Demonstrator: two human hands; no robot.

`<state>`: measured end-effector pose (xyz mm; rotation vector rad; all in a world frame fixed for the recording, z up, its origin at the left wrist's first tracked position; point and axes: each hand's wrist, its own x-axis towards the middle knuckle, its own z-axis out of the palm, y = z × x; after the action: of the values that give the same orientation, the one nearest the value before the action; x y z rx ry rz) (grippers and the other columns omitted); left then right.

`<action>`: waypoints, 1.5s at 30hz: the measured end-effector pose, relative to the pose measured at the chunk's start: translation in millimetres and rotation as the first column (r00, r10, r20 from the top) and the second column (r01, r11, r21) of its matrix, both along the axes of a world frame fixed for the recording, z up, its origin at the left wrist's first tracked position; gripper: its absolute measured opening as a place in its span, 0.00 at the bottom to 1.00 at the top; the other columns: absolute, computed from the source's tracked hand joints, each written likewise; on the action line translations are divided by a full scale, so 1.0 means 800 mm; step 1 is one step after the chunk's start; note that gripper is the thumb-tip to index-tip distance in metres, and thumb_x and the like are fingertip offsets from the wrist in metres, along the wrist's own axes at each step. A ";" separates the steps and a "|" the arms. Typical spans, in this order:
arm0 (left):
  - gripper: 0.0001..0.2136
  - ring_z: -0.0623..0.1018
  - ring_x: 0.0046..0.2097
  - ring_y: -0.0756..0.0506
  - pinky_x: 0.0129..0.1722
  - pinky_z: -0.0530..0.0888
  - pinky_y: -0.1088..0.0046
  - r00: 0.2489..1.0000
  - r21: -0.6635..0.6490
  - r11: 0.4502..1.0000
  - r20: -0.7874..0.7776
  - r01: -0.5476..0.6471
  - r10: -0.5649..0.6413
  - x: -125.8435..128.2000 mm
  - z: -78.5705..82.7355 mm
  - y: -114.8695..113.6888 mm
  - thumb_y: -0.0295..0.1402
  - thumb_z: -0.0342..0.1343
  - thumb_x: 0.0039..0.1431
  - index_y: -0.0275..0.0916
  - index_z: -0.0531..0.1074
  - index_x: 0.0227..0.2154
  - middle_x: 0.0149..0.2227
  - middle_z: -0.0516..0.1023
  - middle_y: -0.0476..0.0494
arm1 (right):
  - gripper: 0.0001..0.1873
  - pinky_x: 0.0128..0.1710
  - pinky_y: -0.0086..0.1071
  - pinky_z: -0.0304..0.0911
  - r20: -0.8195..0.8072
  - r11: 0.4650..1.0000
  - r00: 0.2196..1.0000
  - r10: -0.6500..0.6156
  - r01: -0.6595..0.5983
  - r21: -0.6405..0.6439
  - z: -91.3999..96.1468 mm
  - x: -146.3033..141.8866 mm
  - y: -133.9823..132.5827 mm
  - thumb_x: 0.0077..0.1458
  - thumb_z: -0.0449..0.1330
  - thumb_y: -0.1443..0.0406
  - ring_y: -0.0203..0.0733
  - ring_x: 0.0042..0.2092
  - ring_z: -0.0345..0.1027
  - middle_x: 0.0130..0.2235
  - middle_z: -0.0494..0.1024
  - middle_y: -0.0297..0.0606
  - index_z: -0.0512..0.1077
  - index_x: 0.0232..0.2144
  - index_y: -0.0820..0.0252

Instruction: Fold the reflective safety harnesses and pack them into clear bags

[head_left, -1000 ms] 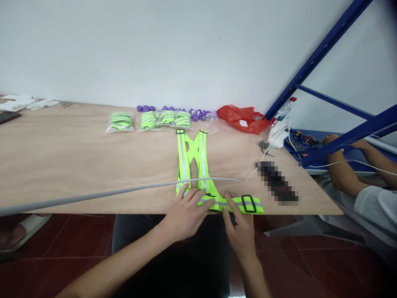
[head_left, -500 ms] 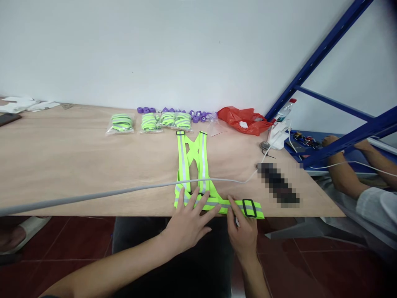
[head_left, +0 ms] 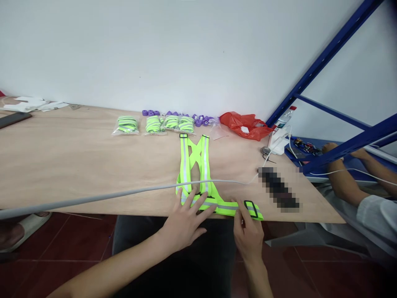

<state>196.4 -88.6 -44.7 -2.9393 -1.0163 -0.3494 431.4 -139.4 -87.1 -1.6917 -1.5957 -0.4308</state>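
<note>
A neon yellow reflective strap vest (head_left: pixel 195 165) lies flat on the wooden table (head_left: pixel 77 157), its crossed straps running away from me and its waist belt along the near edge. My left hand (head_left: pixel 186 221) rests flat with fingers spread on the belt's left part. My right hand (head_left: pixel 248 234) pinches the belt just left of its black buckle (head_left: pixel 250 208) at the table's edge.
Several bagged folded vests (head_left: pixel 155 124) and purple rolls (head_left: pixel 198 119) line the wall, beside a red plastic bag (head_left: pixel 246 125). A grey cable (head_left: pixel 102 194) crosses the table over the vest. Another person's arms (head_left: pixel 344 178) are at the right by a blue rack (head_left: pixel 341 142).
My left hand slid slightly right along the belt with fingers spread wider. My right hand shifted right toward the buckle and pinched the belt.
</note>
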 end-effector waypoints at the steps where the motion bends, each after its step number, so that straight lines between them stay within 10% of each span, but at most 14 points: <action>1: 0.31 0.52 0.72 0.26 0.65 0.49 0.31 1.000 0.001 1.000 -0.002 -0.001 0.001 0.000 0.000 0.000 0.50 0.50 0.68 0.52 0.52 0.71 0.74 0.51 0.41 | 0.20 0.47 0.43 0.72 0.016 1.000 1.000 -0.018 0.017 0.021 0.001 0.001 0.001 0.67 0.55 0.65 0.53 0.43 0.78 0.46 0.84 0.47 0.74 0.58 0.58; 10: 0.34 0.53 0.72 0.26 0.65 0.52 0.32 0.999 0.045 0.999 -0.031 -0.020 0.022 0.003 0.000 -0.001 0.49 0.54 0.67 0.49 0.51 0.71 0.74 0.51 0.39 | 0.43 0.36 0.38 0.74 -0.349 0.971 0.911 -0.220 0.239 0.009 0.014 -0.015 0.006 0.59 0.65 0.52 0.57 0.45 0.81 0.51 0.81 0.56 0.58 0.69 0.65; 15: 0.33 0.51 0.72 0.27 0.66 0.51 0.35 0.999 0.048 0.999 -0.026 -0.021 0.023 0.004 0.001 -0.001 0.47 0.56 0.66 0.48 0.54 0.70 0.74 0.50 0.38 | 0.24 0.33 0.35 0.76 -0.280 0.978 0.957 0.070 -0.011 0.208 0.022 -0.042 0.012 0.61 0.65 0.62 0.47 0.36 0.81 0.40 0.84 0.47 0.71 0.57 0.63; 20: 0.29 0.59 0.69 0.28 0.66 0.49 0.34 1.000 0.001 1.000 -0.019 -0.017 0.017 0.007 -0.005 0.000 0.47 0.54 0.67 0.43 0.61 0.67 0.68 0.64 0.35 | 0.18 0.42 0.36 0.75 0.015 0.885 0.889 0.458 -0.457 0.093 0.055 -0.079 0.029 0.63 0.57 0.74 0.43 0.41 0.78 0.41 0.83 0.41 0.78 0.50 0.53; 30: 0.22 0.76 0.57 0.33 0.59 0.67 0.49 0.999 -0.018 1.000 -0.036 -0.011 0.010 0.007 -0.022 -0.012 0.44 0.51 0.70 0.37 0.70 0.60 0.55 0.78 0.33 | 0.18 0.33 0.30 0.70 0.026 0.800 0.803 0.596 -0.590 -0.111 0.077 -0.102 0.055 0.65 0.53 0.72 0.39 0.36 0.72 0.36 0.76 0.40 0.81 0.47 0.56; 38: 0.18 0.70 0.64 0.37 0.65 0.67 0.54 0.958 -0.099 0.992 0.283 0.075 -0.045 -0.045 0.027 -0.020 0.34 0.52 0.69 0.35 0.69 0.59 0.61 0.73 0.36 | 0.17 0.31 0.28 0.66 0.038 0.803 0.808 0.588 -0.578 -0.146 0.074 -0.097 0.058 0.65 0.53 0.72 0.36 0.32 0.70 0.36 0.76 0.39 0.80 0.47 0.58; 45: 0.12 0.81 0.44 0.45 0.45 0.81 0.68 0.761 -0.060 0.987 0.644 0.146 -0.074 -0.075 0.043 -0.006 0.22 0.52 0.67 0.36 0.74 0.49 0.41 0.83 0.42 | 0.17 0.34 0.32 0.66 0.123 0.760 0.755 0.644 -0.614 -0.211 0.061 -0.103 0.058 0.65 0.53 0.73 0.40 0.35 0.71 0.35 0.78 0.40 0.78 0.49 0.60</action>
<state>136.6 -93.5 -10.7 -3.0254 -0.9030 -1.4310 348.8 -92.8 -38.1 -1.1189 -2.2712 -0.1146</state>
